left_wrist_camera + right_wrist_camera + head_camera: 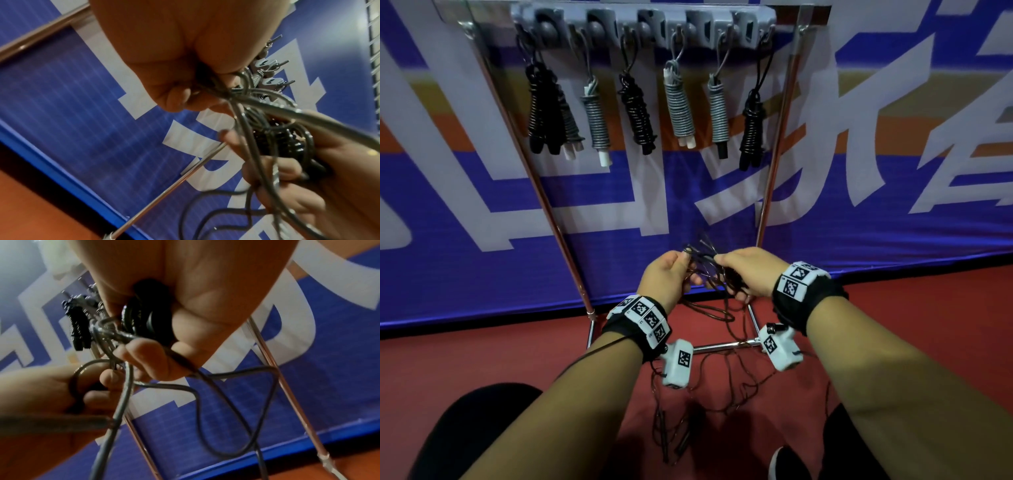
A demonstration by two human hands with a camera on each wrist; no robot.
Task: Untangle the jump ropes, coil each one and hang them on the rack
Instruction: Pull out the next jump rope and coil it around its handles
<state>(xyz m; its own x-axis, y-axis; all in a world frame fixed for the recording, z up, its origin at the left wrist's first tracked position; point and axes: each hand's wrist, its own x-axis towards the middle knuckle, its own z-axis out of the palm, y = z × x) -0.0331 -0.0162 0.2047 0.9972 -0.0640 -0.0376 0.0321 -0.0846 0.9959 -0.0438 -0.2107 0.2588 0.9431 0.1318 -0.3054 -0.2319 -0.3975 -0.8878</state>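
Observation:
A thin dark jump rope (707, 270) runs between both hands, in front of the rack and low down. My left hand (671, 274) pinches a bunch of its strands (207, 84). My right hand (746, 270) grips a black handle with rope wound around it (150, 318). Loose loops (236, 402) hang below the hands to the red floor, where more tangled rope and dark handles (685, 435) lie. The rack (647, 27) above holds several coiled ropes, black (637, 109) and grey (678, 106), each on a hook.
The rack's chrome legs (551, 212) slant down on both sides of my hands to a base bar (726, 346) on the floor. A blue banner with white letters (893, 154) stands right behind. My knees (465, 428) and a shoe (787, 466) are at the bottom.

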